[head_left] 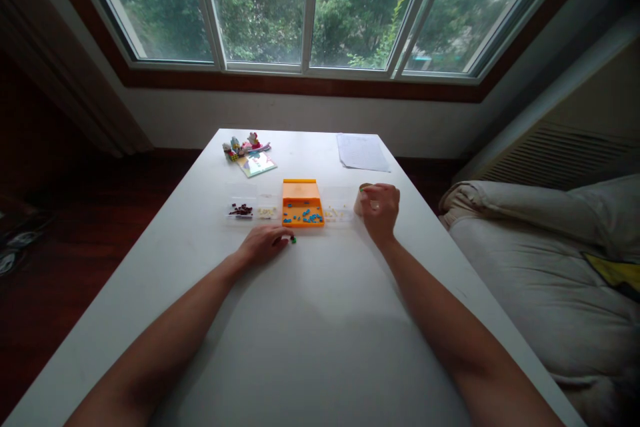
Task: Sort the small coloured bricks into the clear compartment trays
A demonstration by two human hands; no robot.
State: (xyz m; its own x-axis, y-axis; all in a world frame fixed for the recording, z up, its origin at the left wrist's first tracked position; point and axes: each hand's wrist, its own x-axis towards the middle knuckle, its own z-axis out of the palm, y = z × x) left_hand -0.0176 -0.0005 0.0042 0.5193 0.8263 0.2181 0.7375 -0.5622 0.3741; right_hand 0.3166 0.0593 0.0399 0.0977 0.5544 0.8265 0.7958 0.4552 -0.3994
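Note:
My left hand [263, 245] rests on the white table with its fingers drawn together. At its fingertips is a tiny green block [293, 240], apparently pinched against the tabletop. My right hand [383, 208] is closed at the side of a pale, cup-like container [359, 203], which it partly covers; its fingers curl over the rim. Between the hands stands an orange tray [300, 189] with small blue blocks [311, 217] scattered in its front part. Clear trays flank it, with dark brown pieces [242, 210] and cream pieces [267, 213] on the left, and pale pieces [334, 213] on the right.
Small colourful brick figures [245, 147] stand at the table's far left, by a shiny booklet [257, 163]. Sheets of paper [363, 151] lie at the far right. A padded light seat [525, 267] is right of the table [320, 320]; a window is beyond it.

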